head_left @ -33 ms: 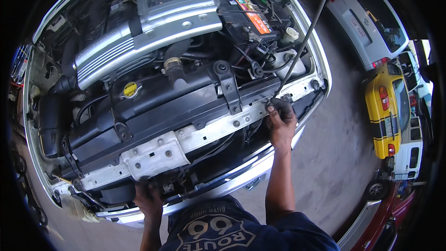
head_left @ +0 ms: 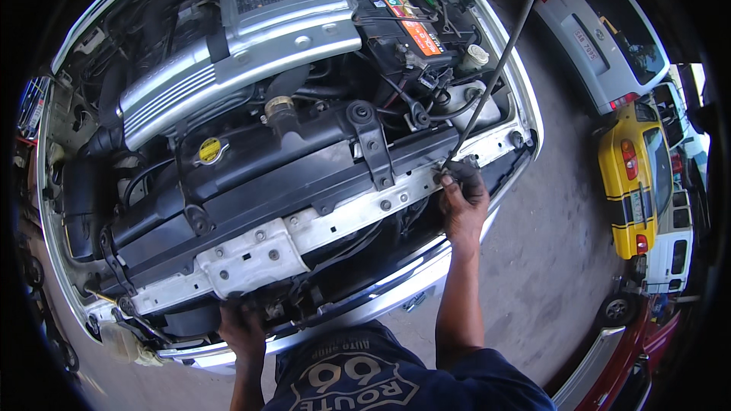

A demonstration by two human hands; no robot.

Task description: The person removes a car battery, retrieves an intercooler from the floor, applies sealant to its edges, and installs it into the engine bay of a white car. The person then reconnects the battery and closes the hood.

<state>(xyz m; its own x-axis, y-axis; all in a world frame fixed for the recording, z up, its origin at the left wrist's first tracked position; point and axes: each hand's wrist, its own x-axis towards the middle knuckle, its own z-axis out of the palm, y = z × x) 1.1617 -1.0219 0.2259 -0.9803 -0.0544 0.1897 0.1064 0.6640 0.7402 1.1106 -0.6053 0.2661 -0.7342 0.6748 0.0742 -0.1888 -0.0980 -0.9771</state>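
My right hand (head_left: 466, 202) is closed around the lower end of a thin hood prop rod (head_left: 498, 68), where the rod meets the right part of the white front crossbar (head_left: 354, 217). The rod slants up and away from there. My left hand (head_left: 242, 327) reaches below the crossbar's wider middle plate (head_left: 251, 262), beside the dark opening at the car's front. Its fingers are in shadow and partly hidden, so whether they grip anything does not show. Behind the crossbar lies the black radiator (head_left: 266, 160) with a yellow-topped cap (head_left: 210, 151).
Farther back are a silver intercooler cover (head_left: 244, 65) and a black battery (head_left: 388, 27). The chrome-edged front trim (head_left: 388, 293) runs close to my body. Parked to the right are a white van (head_left: 601, 34), a yellow car (head_left: 628, 190) and a red vehicle (head_left: 624, 380).
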